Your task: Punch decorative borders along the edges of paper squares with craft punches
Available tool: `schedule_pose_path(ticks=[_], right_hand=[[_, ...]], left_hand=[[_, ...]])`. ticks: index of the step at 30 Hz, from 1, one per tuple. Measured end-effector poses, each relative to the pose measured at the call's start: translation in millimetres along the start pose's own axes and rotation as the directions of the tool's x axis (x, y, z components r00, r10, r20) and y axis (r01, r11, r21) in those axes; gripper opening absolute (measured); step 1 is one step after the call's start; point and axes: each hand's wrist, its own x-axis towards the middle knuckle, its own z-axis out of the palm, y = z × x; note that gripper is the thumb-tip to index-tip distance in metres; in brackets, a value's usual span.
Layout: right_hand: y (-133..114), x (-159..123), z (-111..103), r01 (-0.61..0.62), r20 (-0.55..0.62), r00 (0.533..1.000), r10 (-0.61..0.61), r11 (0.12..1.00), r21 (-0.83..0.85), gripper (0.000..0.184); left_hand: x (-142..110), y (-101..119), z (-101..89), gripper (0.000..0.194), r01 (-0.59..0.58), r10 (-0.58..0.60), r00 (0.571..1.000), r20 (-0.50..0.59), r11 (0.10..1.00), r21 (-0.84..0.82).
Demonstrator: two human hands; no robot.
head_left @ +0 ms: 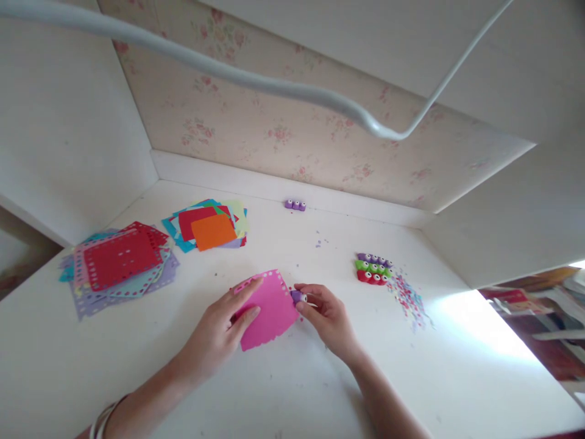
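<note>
A pink paper square point(269, 308) with punched holes along its edges lies on the white desk point(292, 378). My left hand point(226, 323) rests flat on its left side with fingers stretched out, pinning it down. My right hand point(326, 314) is closed round a small purple paper punch point(298, 296) set against the sheet's right edge.
A pile of punched coloured sheets point(119, 265) lies at the left, a stack of plain coloured sheets point(208, 227) behind it. Rows of purple, green and red punches point(373, 269) sit at the right beside scattered paper confetti point(406, 299). Another purple punch point(295, 205) stands by the back wall.
</note>
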Motion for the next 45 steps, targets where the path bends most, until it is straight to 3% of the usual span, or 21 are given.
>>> schedule_pose_path(ticks=[3,9,25,41,45], right_hand=[[-0.9,0.6,-1.4,0.009,0.003,1.0,-0.009,1.0,-0.013,0.022],[-0.6,-2.8,-1.2,0.014,-0.014,1.0,-0.015,1.0,-0.021,0.022],[5.0,-2.0,-3.2,-0.007,0.003,1.0,0.007,1.0,0.005,0.024],[2.4,-2.7,-3.4,0.009,0.027,1.0,-0.005,0.987,-0.159,0.025],[-1.2,-2.8,-2.8,0.073,0.05,0.997,-0.063,0.969,-0.235,0.021]], left_hand=[[2.9,-1.2,-0.2,0.026,-0.059,0.059,0.997,0.049,0.998,-0.004],[0.8,4.5,-0.8,0.03,0.07,-0.076,0.993,0.092,0.995,0.074],[-0.7,6.1,0.4,0.03,0.118,-0.125,0.987,0.102,0.99,0.074],[-0.2,8.2,0.8,0.028,0.078,-0.087,0.992,0.094,0.992,0.095],[-1.3,7.2,0.5,0.028,0.083,-0.093,0.991,0.097,0.991,0.101]])
